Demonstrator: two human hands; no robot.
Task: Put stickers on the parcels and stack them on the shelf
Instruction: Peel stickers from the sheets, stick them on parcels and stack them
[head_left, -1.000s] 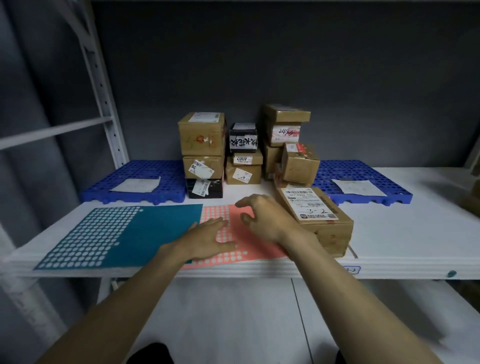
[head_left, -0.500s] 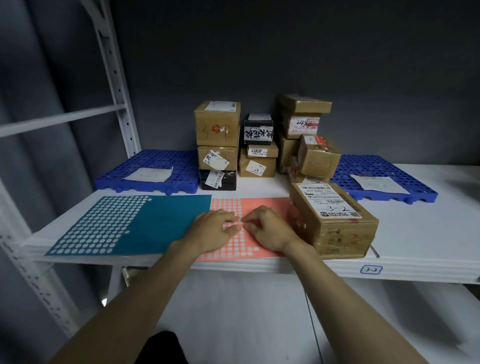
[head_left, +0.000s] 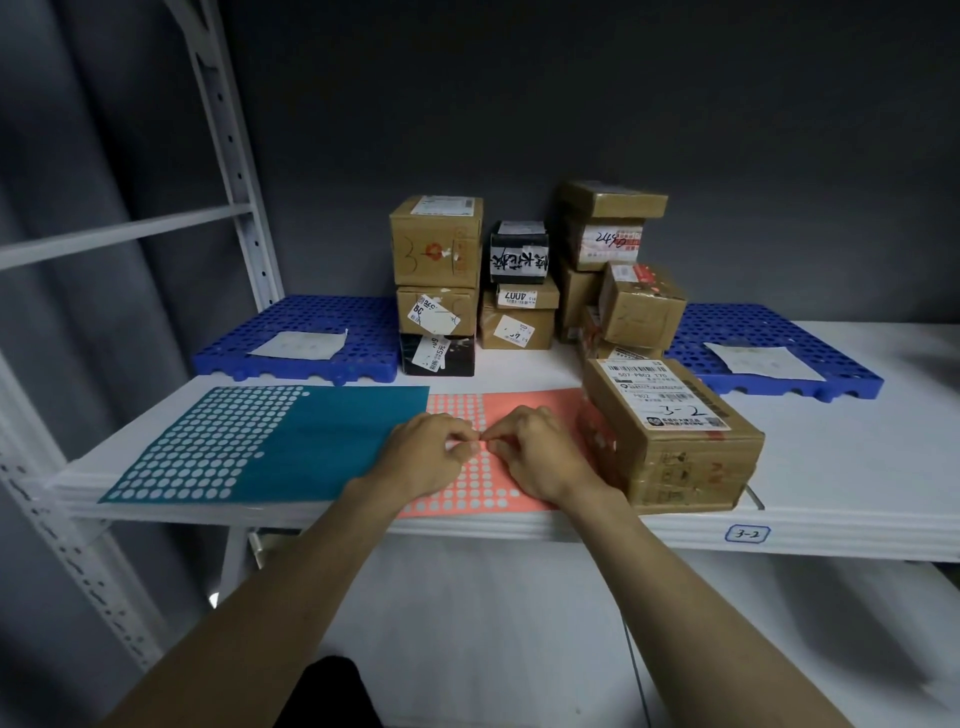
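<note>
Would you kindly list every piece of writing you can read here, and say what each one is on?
"3-2": small blue-outlined tag on the front edge of the white shelf.
"3-2", handwritten, seen upside down: white shipping label on the large brown cardboard parcel at the front.
"4007", upside down: label on the flat brown box in the middle stack.
Black brush characters: black box, unreadable to me.
All other labels: too small or blurred.

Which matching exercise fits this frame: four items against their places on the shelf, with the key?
Items:
1. teal sticker sheet
2. pink sticker sheet
3. large parcel
4. black box

Places:
A. under both hands
B. front right
C. front left
D. in the back stack

Pairs: 1-C, 2-A, 3-B, 4-D
</note>
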